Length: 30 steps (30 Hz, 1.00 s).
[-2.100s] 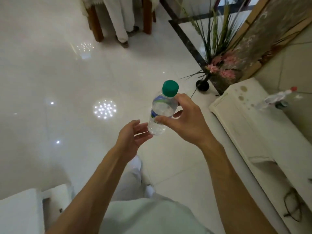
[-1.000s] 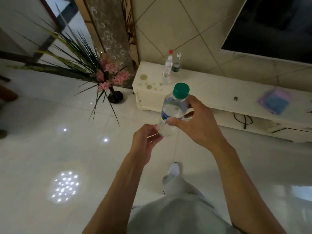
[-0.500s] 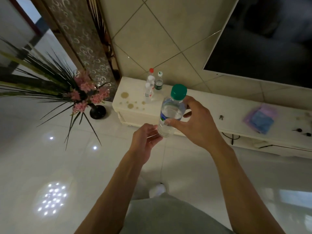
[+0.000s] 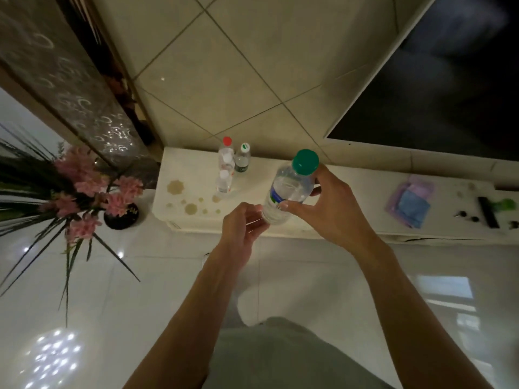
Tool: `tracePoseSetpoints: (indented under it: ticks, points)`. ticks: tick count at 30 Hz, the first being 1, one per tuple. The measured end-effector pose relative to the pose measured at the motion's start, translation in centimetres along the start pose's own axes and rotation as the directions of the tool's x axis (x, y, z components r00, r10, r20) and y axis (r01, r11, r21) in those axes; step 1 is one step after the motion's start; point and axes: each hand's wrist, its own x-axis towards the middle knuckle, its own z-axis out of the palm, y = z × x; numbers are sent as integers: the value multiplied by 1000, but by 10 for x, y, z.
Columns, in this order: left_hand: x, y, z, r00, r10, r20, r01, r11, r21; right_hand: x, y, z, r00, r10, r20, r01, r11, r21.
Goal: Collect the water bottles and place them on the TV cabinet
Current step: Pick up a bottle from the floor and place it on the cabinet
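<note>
My right hand (image 4: 332,209) grips a clear water bottle with a green cap (image 4: 292,189), held tilted in front of me over the front edge of the white TV cabinet (image 4: 337,186). My left hand (image 4: 243,230) cups the bottle's base with curled fingers; whether it bears the bottle is unclear. Three bottles stand together on the cabinet's left part: one with a red cap (image 4: 227,153), one with a white-green cap (image 4: 243,160), and a small one with a white cap (image 4: 224,182).
A dark TV screen (image 4: 438,80) hangs above the cabinet. A blue and purple cloth (image 4: 410,204) and small dark items (image 4: 488,211) lie on the cabinet's right part. A black vase with pink flowers (image 4: 120,216) stands on the glossy floor left of the cabinet.
I have turned toward the TV cabinet and come closer; it now fills the middle of the view. Both hands keep the same hold on the green-capped bottle.
</note>
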Motion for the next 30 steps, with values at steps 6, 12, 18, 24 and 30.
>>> tracePoseSetpoints:
  ticks: [6,12,18,24,30]
  points:
    - [63,46,-3,996,-81,21,81,996,23,68,-11,18,997,80,23,-80,997,4]
    - [114,60,-9,989,-144,-23,144,989,25,119,2,45,991,101,83,-103,994,28]
    - [174,40,-5,973,-203,-108,207,978,26,169,43,81,980,126,155,-128,992,3]
    - [242,8,0,952,-267,-152,258,963,-75,217,103,125,972,132,197,-137,990,14]
    - [317,-20,-1,943,-242,-228,187,953,-240,260,147,182,978,123,169,-143,983,113]
